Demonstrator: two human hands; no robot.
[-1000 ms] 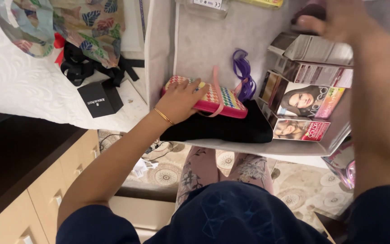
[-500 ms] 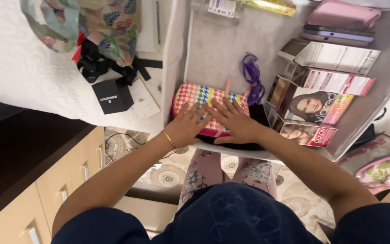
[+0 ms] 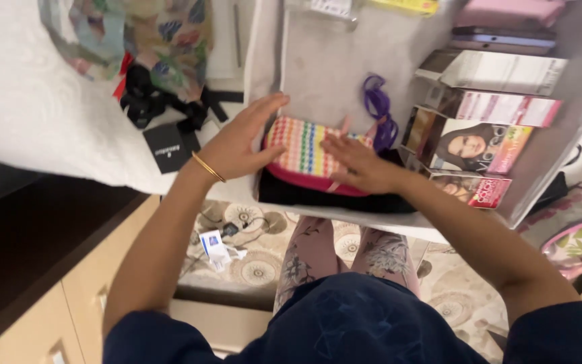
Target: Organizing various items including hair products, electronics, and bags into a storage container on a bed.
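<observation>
The grey fabric storage box (image 3: 318, 64) is holding a black folded cloth (image 3: 331, 195), with the multicoloured houndstooth zip pouch (image 3: 302, 152) lying on top. The left hand (image 3: 237, 145) has shifted to the pouch's left edge, fingers spread; the right hand (image 3: 358, 162) is staying flat on it, fingers apart, suggesting straightening

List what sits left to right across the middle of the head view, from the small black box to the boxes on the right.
small black box → left hand → colourful checked pouch → right hand → purple cord → row of hair dye boxes
</observation>
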